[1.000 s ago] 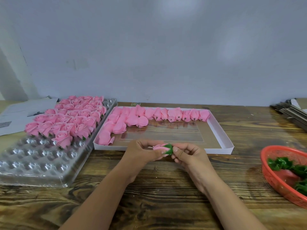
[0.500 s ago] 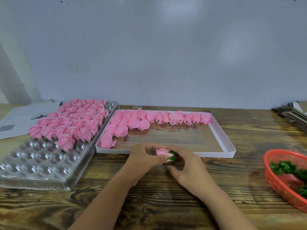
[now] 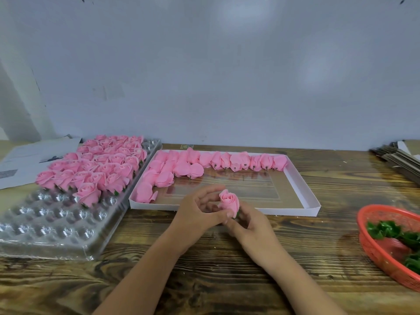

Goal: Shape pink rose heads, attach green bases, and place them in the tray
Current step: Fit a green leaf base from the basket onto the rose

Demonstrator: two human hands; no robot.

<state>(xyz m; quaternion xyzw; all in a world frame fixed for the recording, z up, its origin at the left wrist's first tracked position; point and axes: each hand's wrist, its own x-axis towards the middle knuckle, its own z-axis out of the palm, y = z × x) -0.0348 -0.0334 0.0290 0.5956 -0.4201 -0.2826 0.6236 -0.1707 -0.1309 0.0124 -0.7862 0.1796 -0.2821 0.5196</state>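
Head cam: both hands, left hand (image 3: 195, 214) and right hand (image 3: 252, 230), pinch one rose head (image 3: 229, 202); clear tray (image 3: 56, 235) over half full, loads unshaped far in white box (image 3: 304, 192).

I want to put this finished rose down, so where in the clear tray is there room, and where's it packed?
The clear tray has empty cups along its near rows, from the front rim up to the nearest finished roses. The far rows are packed with them. The wood table is also bare between the white box and the red basket.
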